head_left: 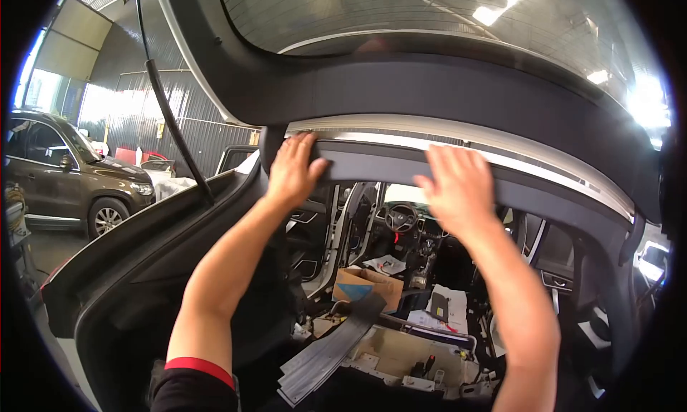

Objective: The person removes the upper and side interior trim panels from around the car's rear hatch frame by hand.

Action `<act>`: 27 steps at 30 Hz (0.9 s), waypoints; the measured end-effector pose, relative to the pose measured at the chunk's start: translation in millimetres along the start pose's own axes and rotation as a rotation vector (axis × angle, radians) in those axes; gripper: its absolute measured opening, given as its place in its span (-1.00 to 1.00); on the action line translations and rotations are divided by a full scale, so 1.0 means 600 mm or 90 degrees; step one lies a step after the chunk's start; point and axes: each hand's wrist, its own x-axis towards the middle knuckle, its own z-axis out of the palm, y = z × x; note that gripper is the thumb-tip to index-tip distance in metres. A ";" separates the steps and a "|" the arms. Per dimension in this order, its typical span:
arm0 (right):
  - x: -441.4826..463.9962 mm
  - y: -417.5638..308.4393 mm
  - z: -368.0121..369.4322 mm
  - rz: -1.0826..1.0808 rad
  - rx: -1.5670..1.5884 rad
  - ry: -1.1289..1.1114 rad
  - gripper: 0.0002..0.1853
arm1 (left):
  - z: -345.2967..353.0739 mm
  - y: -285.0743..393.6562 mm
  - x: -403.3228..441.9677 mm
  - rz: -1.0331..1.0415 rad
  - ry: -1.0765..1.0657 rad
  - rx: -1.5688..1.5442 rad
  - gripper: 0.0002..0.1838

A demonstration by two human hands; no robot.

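Note:
A long dark grey trim panel (372,166) spans the top of a car's rear opening. On its left end lies my left hand (292,167), fingers flat over the upper edge and thumb apart. Right of centre, my right hand (458,186) rests on the same panel with its fingers stretched upward and its thumb out to the side. Neither hand holds anything. Above both hands is the raised tailgate (401,86), with its dark inner trim and window.
Inside the stripped cabin are a cardboard box (384,289), grey strips (325,358) and a steering wheel (401,217). A gas strut (172,118) slants down at the left. Beyond it stands a brown car (64,172).

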 end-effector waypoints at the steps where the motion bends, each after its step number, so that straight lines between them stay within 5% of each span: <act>1: -0.015 0.027 -0.027 -0.001 0.004 -0.024 -0.48 | 0.006 0.024 -0.014 0.014 0.044 -0.013 -0.37; 2: -0.031 0.053 -0.046 0.045 0.000 -0.043 -0.50 | 0.002 0.045 -0.037 0.024 0.091 -0.027 -0.35; 6: -0.031 0.057 -0.045 0.054 -0.042 0.002 -0.55 | -0.068 0.064 -0.134 0.226 -0.081 -0.127 -0.37; 9: 0.074 -0.089 0.022 -0.093 0.104 -0.036 -0.50 | -0.077 0.060 -0.188 0.145 -0.080 -0.203 -0.53; 13: 0.204 -0.244 0.138 -0.109 0.242 -0.079 -0.50 | -0.090 0.038 -0.242 0.034 -0.072 -0.272 -0.64; 16: 0.249 -0.293 0.185 -0.038 0.175 -0.200 -0.68 | -0.093 0.012 -0.274 -0.010 -0.049 -0.316 -0.70; 22: 0.249 -0.287 0.246 -0.188 0.096 -0.054 -0.83 | -0.088 -0.022 -0.332 -0.114 0.001 -0.449 -0.79; 24: 0.258 -0.291 0.245 -0.175 0.093 -0.085 -0.82 | -0.084 -0.022 -0.349 -0.129 0.010 -0.474 -0.81; 27: 0.274 -0.304 0.221 0.034 0.138 -0.169 -0.77 | -0.090 -0.020 -0.370 -0.214 -0.032 -0.536 -0.81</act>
